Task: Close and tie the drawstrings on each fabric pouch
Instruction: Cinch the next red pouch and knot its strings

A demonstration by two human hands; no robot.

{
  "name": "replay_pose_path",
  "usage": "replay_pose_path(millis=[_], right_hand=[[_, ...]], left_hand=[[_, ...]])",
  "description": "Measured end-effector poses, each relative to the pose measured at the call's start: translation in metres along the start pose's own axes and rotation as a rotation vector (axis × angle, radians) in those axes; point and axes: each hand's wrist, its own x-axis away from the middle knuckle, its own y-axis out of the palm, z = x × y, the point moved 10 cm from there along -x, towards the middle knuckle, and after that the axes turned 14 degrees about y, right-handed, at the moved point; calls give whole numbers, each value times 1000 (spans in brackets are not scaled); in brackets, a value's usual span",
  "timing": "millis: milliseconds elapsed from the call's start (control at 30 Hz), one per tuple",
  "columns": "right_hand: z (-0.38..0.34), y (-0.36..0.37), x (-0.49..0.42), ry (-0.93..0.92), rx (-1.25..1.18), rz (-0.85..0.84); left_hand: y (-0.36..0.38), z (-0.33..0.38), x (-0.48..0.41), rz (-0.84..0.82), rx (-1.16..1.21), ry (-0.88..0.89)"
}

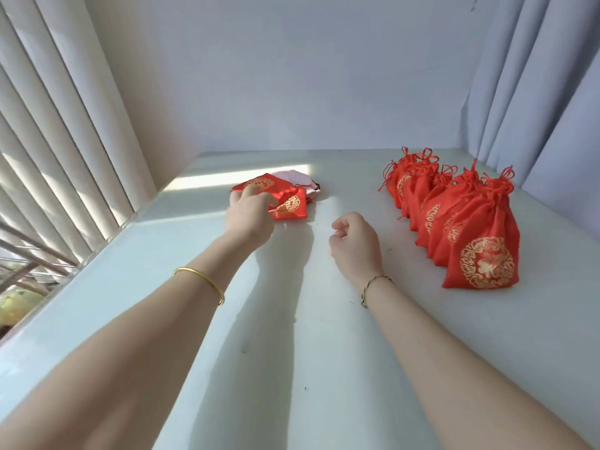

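The pouches [477,241] standing in a row are bright red with round gold emblems on their fronts (the cords at their necks are the same red). The flat pouches [287,203] are red and gold too, over pale pink cloth [293,177]. The surface [292,319] is white. The bangle [203,280] is gold.
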Motion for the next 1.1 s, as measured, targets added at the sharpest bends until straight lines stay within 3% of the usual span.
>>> replay_pose_path(millis=[200, 333, 433, 533, 667, 767, 867, 967, 1100], right_hand=[[8, -5, -6, -29, -124, 61], [8, -2, -4, -43, -131, 46], [9, -2, -6, -36, -142, 44], [7, -5, -4, -16, -193, 42], [-21, -17, 11, -107, -232, 62], [-53, -37, 19, -128, -423, 26], [-68, -54, 19, -66, -603, -63], [-70, -55, 22, -68, -491, -127], [-75, -49, 28, -142, -381, -227]], left_hand=[[29, -12, -21, -173, -212, 27], [33, -21, -24, -168, -230, -6], [5, -19, -25, -14, -220, -41], [-47, -8, -18, 270, -97, -24], [-112, 31, 9, 561, 132, 185], [-117, 53, 26, 416, 449, 246], [-92, 64, 43, 211, 745, 196], [-67, 63, 55, 120, 866, 122], [-62, 59, 53, 115, 901, 92]])
